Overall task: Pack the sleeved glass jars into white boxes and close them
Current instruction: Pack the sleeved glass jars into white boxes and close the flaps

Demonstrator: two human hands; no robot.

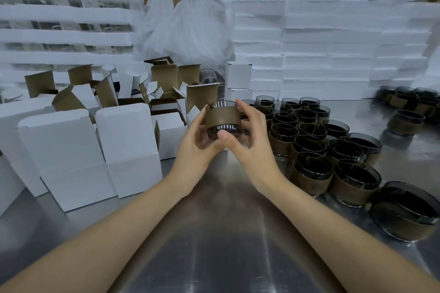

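Observation:
A dark glass jar with a brown paper sleeve [222, 118] is held in the air above the steel table, tilted with its base toward me. My left hand [197, 140] cups it from the left and below. My right hand [247, 135] grips it from the right, thumb on the base and fingers curled over the rim. Several more sleeved jars [312, 143] stand packed together on the table to the right. White boxes [126, 135] with raised flaps stand to the left, and one open box [202, 95] stands just behind the held jar.
Stacks of white foam trays [333, 54] wall off the back right, and more rise at the back left. Clear plastic bags [188, 28] pile up in the middle back. Another jar cluster [409, 107] sits far right. Bare steel table [214, 221] lies under my forearms.

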